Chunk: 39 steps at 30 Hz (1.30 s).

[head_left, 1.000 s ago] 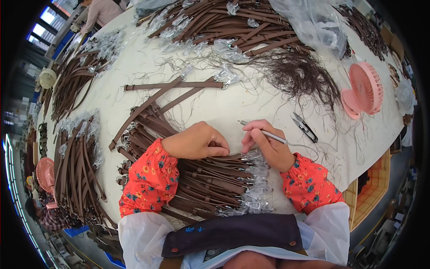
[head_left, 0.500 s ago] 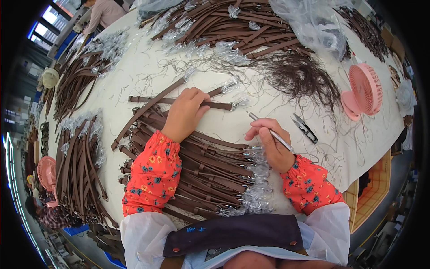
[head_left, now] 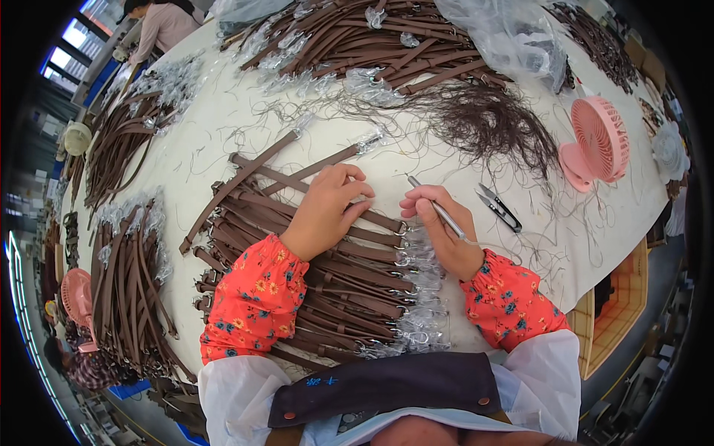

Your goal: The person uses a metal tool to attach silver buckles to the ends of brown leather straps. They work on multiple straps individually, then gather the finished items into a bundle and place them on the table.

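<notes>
Right fingers [head_left: 440, 195] grip silver pen-shaped tool [head_left: 449, 220] | brown straps [head_left: 378, 279], plastic-wrapped ends [head_left: 425, 282]

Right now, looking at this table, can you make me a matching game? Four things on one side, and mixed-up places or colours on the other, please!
Things
1. Right hand
2. Left hand
3. Thread snips
4. Loose threads

Places, colours and states
A. over the pile of brown straps
B. in a dark, tangled heap, left of the larger pink fan
C. curled around a slim, pen-like metal tool
D. metal blades with black handles, lying on the pale tabletop

Right pairs: 1-C, 2-A, 3-D, 4-B
</notes>
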### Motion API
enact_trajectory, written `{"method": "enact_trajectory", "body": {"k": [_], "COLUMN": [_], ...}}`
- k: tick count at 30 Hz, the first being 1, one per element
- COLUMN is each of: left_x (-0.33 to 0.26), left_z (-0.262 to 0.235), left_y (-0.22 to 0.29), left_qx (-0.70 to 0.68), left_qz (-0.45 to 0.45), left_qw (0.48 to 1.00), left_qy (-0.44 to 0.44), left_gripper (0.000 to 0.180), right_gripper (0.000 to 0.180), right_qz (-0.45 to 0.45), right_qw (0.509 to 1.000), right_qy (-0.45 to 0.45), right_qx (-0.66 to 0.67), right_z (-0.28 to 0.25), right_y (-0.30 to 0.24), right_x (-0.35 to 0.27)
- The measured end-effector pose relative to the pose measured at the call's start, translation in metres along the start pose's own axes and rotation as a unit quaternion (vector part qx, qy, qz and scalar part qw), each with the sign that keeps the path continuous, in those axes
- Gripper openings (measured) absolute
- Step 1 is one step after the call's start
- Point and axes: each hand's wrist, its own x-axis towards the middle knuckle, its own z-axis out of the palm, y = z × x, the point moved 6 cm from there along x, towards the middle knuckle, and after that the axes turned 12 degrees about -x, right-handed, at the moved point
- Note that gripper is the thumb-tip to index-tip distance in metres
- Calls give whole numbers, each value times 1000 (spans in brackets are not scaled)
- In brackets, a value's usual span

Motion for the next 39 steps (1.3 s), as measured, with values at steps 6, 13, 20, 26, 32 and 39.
{"method": "enact_trajectory", "body": {"k": [6,13,20,26,32,39], "left_x": [1,3,4,2,1,0], "left_z": [17,29,28,24,24,25], "left_y": [6,14,-5,-10,-11,-12], "left_qx": [-136,-96,-164,-209,-215,-223], "left_qz": [-35,20,-116,-132,-153,-149], "left_qw": [986,985,968,963,957,955], "left_qy": [-89,-145,-150,-107,-117,-124], "left_gripper": [31,17,7,7,7,7], "right_gripper": [29,35,37,42,44,45], "right_qz": [10,36,87,93,91,88], "right_qw": [999,990,983,990,991,992], "right_qy": [32,59,7,-65,-66,-63], "right_qx": [36,120,160,81,70,63], "right_z": [-2,-3,-5,4,5,4], "right_y": [7,13,22,16,15,16], "right_x": [2,2,-1,-3,-3,-3]}}
